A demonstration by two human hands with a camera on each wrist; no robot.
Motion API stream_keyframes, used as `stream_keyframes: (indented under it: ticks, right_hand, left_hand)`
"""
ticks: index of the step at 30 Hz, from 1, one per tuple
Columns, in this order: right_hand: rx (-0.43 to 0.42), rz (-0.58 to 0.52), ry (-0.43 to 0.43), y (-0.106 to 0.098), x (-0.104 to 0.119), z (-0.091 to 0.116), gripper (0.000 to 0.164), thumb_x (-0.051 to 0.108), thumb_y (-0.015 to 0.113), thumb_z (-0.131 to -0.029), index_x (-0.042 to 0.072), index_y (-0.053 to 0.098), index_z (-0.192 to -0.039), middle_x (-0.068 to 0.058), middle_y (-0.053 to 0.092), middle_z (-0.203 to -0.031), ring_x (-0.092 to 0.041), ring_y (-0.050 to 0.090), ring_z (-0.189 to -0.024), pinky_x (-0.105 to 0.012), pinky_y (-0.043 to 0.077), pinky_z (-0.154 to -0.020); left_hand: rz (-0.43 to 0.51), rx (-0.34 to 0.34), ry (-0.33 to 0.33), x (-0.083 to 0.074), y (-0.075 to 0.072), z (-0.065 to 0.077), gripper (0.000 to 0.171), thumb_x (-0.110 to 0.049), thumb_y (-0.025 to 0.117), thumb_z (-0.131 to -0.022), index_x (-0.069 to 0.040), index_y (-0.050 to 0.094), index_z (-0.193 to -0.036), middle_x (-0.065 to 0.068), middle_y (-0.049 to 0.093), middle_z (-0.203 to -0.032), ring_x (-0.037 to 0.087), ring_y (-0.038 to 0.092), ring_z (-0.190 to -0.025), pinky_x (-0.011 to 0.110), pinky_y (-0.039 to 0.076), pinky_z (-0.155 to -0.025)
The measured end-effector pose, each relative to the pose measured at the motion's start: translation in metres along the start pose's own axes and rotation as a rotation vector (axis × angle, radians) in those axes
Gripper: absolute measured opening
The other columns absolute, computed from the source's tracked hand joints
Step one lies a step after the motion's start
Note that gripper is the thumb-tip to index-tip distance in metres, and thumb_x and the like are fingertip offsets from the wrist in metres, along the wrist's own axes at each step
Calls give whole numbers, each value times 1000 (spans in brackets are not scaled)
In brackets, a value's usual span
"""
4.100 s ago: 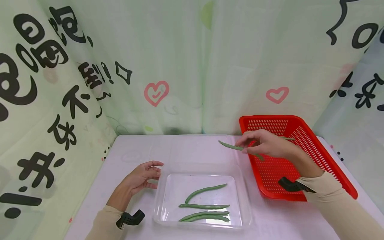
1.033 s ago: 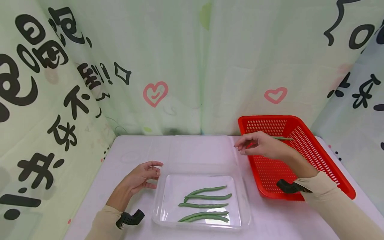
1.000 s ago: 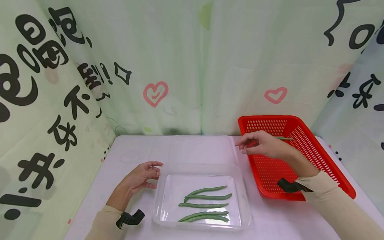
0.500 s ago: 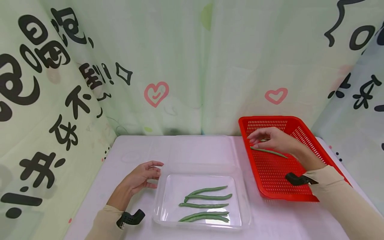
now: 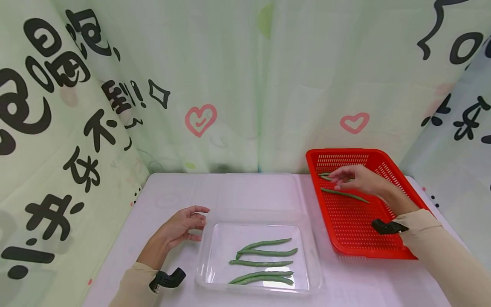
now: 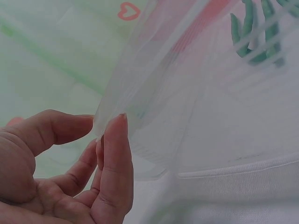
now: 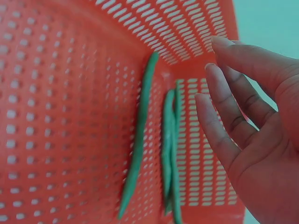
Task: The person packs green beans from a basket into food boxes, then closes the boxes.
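In the head view, my left hand (image 5: 188, 226) touches the left rim of a clear plastic container (image 5: 209, 256) with relaxed fingers; the left wrist view shows its fingertips (image 6: 117, 128) right at the rim. Several green beans (image 5: 264, 263) lie in the container, roughly crosswise. My right hand (image 5: 356, 179) hovers over a red perforated basket (image 5: 360, 245), fingers loosely bent and holding nothing. One green bean (image 7: 140, 135) lies apart on the basket's floor, and a close bunch of beans (image 7: 169, 149) rests along its far side, partly behind the hand in the head view.
Both containers stand on a table with a pale lilac cover (image 5: 176, 187). The basket is right of the clear container, with a narrow gap between them. A pale green curtain (image 5: 238, 85) with black lettering and pink hearts encloses the back and sides.
My right hand let a green bean down into the clear container, then moved right over the red basket, with its fingers away from the beans. My left hand has stayed at the rim.
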State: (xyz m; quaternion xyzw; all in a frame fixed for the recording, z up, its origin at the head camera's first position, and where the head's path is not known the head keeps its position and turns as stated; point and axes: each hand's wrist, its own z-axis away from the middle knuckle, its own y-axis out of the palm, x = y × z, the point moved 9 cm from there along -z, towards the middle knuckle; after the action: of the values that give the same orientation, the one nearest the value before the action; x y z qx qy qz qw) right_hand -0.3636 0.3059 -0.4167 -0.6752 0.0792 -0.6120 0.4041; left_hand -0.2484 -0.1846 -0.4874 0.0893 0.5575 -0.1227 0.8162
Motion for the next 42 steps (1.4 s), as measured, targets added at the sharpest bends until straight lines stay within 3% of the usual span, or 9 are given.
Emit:
stream_keyframes:
  ticks: [8,17,27,34,42]
  right_hand:
    - [16,-33,30,0,-29,-1,43,12,76,-90,-1,65,-129,-21,69,-118,-24,68,-99,-24,58,-82]
    - [19,-74,71,-1,-51,0,44,7,74,-91,-7,61,-131,-27,66,-124,-30,71,-100,-36,60,-86]
    - [69,-80,117,0,-68,-3,41,5,71,-92,-6,62,-131,-26,66,-125,-27,68,-101,-27,59,-86]
    - [129,-68,141,6,-71,-5,39,6,71,-93,-6,63,-129,-23,68,-118,-27,65,-97,-26,58,-84]
    - [152,23,136,8,-64,-7,27,1,68,-93,-6,67,-120,-18,69,-106,-27,60,-93,-26,56,-78]
  left_hand:
    - [-7,-14,-4,0,-1,-1,49,-5,62,-96,3,47,-142,4,57,-100,25,61,-94,32,60,-67]
    - [-3,-19,-15,2,-1,-1,48,-5,61,-96,2,47,-141,5,57,-100,25,60,-94,32,60,-67]
    - [5,17,13,-2,1,-1,51,-6,62,-95,4,45,-143,2,57,-100,22,61,-93,30,59,-65]
    - [1,7,7,-3,0,-2,50,-6,62,-95,3,46,-142,3,57,-102,23,61,-94,31,59,-65]
    - [-4,24,13,-4,1,0,50,-7,62,-96,3,45,-142,3,56,-102,22,61,-94,31,59,-67]
